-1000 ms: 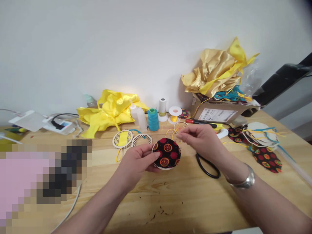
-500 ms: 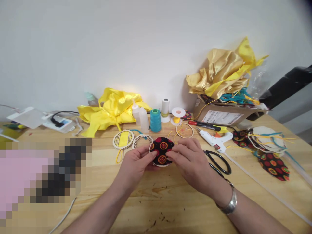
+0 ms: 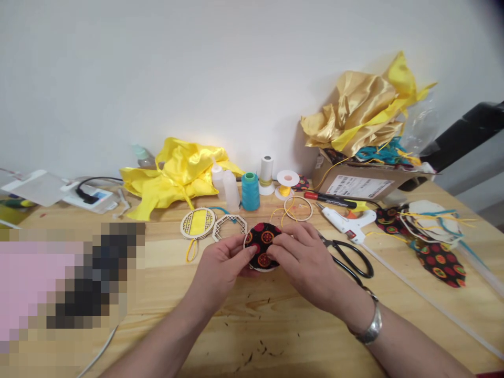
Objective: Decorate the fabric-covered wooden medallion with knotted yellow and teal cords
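A round disc covered in black fabric with red and yellow circles (image 3: 261, 242) is held just above the wooden table (image 3: 252, 325) at the centre. My left hand (image 3: 220, 265) grips its left edge with thumb and fingers closed on it. My right hand (image 3: 305, 260) pinches and presses its right side, fingers closed on the fabric. A silver bracelet (image 3: 370, 328) sits on my right wrist.
Black scissors (image 3: 348, 258) and a white glue gun (image 3: 348, 221) lie right of my hands. Wooden cut-out rings (image 3: 199, 223), a teal thread cone (image 3: 250, 191), yellow satin (image 3: 177, 176), a cardboard box (image 3: 358, 181) of gold fabric and patterned cut pieces (image 3: 439, 257) ring the area.
My right hand came down from the yellow thread near the ring onto the disc's right side. The disc dropped slightly toward the table. The view shifted a little.
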### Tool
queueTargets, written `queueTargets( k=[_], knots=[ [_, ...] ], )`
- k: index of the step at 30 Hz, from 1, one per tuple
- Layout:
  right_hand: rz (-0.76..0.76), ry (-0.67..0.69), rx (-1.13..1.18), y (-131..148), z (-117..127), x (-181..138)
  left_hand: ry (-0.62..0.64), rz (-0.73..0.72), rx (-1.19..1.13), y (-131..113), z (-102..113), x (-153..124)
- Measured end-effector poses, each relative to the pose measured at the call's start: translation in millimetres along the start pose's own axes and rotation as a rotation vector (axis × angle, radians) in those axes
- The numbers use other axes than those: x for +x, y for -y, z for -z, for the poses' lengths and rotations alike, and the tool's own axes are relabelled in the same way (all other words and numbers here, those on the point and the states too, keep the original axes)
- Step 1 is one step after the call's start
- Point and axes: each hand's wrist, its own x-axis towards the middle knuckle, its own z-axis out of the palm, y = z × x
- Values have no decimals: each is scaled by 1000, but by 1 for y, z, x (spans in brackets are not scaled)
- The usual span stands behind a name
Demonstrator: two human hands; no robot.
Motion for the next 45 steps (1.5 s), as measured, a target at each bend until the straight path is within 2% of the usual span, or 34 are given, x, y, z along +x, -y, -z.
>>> queueTargets(
  k=[6,9,11,14,18,20,21,23,26,28,30,33,38,43,45],
  knots=[
    [-21,74,-64,2,-1,1,-8,3,13,1,-1,0],
    [-78,51,-38,-4,-6,-1,-15,-3,8,0,-1,0],
    [-132,-13,-5,-10,-11,-2,-23,-6,12,-1,0,0],
    [-218,-192,62,-20,-10,-2,-39,-10,5,-2,1,1],
    [-295,-456,201,-20,10,-2,-62,8,-21,-3,2,3],
    [-250,-489,283,-12,24,-2,-69,5,-42,-3,2,3],
    [-190,-451,324,-5,30,-2,-67,1,-53,-3,2,3],
    [-17,-283,410,11,34,-3,-54,0,-61,-2,3,4],
    [228,-7,412,35,22,-6,-52,18,-57,0,4,4],
    [359,79,370,47,7,-8,-54,15,-56,0,5,4],
    [414,107,347,54,-7,-10,-52,3,-55,0,5,3],
    [401,146,340,56,-15,-11,-61,4,-51,-1,3,4],
    [363,250,279,49,-4,-8,-63,4,-40,-2,3,5],
    [245,151,233,37,10,-8,-76,-8,-22,-1,4,5],
    [220,164,235,33,18,-7,-73,-15,-19,-2,5,5]
  ],
)
